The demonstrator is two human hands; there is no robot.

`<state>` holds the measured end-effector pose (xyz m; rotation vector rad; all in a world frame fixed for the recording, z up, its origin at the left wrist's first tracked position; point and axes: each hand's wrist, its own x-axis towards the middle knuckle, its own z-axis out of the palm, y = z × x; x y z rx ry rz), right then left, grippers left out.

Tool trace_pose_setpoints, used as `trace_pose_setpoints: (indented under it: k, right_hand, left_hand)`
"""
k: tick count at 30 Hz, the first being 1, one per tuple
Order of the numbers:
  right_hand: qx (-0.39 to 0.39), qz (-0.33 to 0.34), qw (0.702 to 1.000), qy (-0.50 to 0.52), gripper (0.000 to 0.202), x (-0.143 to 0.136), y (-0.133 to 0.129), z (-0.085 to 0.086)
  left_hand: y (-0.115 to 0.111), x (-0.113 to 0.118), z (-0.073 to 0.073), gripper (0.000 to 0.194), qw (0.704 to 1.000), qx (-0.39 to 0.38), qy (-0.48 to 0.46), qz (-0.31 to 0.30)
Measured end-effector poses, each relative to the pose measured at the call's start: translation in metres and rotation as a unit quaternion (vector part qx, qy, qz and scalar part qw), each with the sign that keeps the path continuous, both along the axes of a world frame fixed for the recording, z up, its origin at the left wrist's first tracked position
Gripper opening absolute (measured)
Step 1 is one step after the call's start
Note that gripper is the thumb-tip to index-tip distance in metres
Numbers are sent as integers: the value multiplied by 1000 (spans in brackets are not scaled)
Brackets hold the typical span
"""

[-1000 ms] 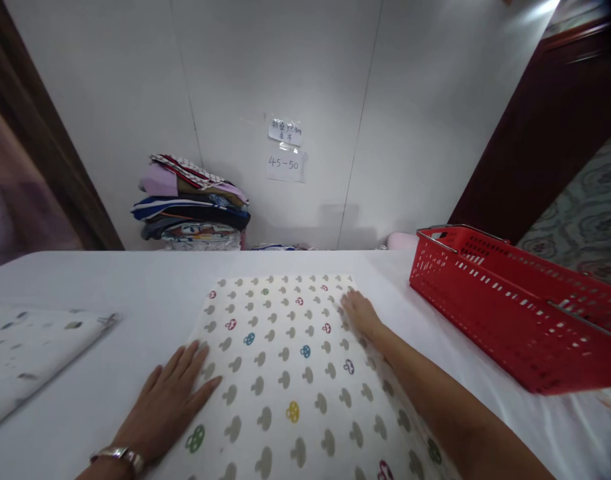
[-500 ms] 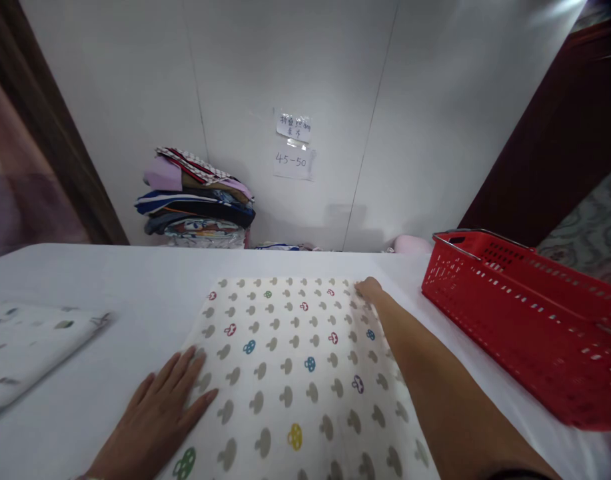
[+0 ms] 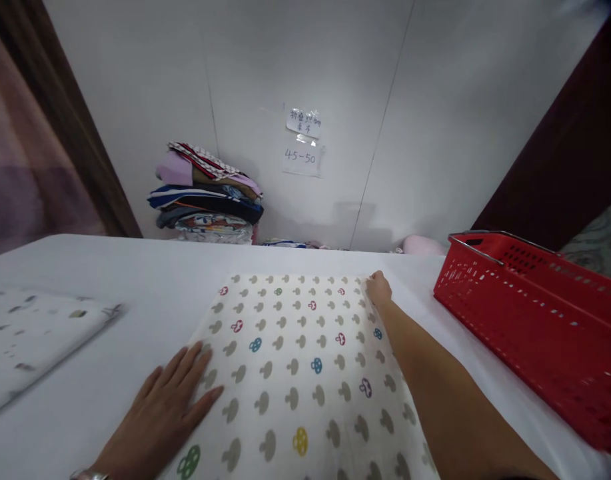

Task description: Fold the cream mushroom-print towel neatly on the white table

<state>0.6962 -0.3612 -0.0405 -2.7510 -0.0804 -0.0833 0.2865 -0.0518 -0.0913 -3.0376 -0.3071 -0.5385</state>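
Note:
A white cloth printed with grey and coloured mushrooms point(image 3: 295, 347) lies flat in front of me on the white table. My left hand point(image 3: 168, 407) rests on its left edge, fingers spread and thumb on the print. At the far right corner of the cloth, my right hand point(image 3: 379, 288) has its fingers closed on that corner, with the arm stretched along the right edge. The fingertips of this hand are partly hidden.
Another white printed cloth point(image 3: 40, 333) lies folded at the left. A red basket point(image 3: 530, 327) stands at the right. Beyond the white table point(image 3: 150, 267) are a stack of folded fabrics point(image 3: 210, 200), a pink item point(image 3: 422, 245) and a wall with paper notes point(image 3: 304, 158).
The view has shifted slightly, so most things appear a little further right. My right hand now looks more curled at the cloth's corner. My left hand stays on the left edge.

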Motion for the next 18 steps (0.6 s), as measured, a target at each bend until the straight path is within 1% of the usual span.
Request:
trace_pose_setpoints:
  k: [2,4,6,7,9,10,11,12,14,16,18]
  right_hand:
    - [-13,15,1000,-8,31,-6,0,3]
    - [-24,34,999,-23,36,-13,-1,6]
    - [-36,78,995,-59,42,-18,1,4]
    - [-47,125,987,-92,44,-20,2,1]
    - [-56,240,961,-129,47,-23,8,-8]
    - [-62,288,946,-133,48,-24,12,-14]
    - [-69,314,938,-126,50,-25,15,-20]
    - [-82,319,937,-113,52,-26,19,-26]
    - [-116,288,947,-83,58,-26,24,-35]
    - [-146,253,955,-60,60,-24,26,-40]
    - [-163,246,954,-50,60,-22,25,-42]
  left_hand:
    - [-5,0,7,64,999,-10,33,15]
    - [-11,0,17,66,996,-35,74,46]
    - [-15,2,30,62,990,-66,107,65]
    - [-17,6,36,60,988,-76,111,70]
    - [-18,20,49,58,990,-75,95,71]
    - [-17,30,54,59,992,-68,80,67]
    - [-15,44,59,59,994,-61,65,62]
    - [-13,59,62,59,995,-56,56,53]
    - [-4,94,66,59,995,-58,58,58]
    - [7,128,63,62,992,-64,86,66]
    - [21,153,56,66,983,-87,132,91]
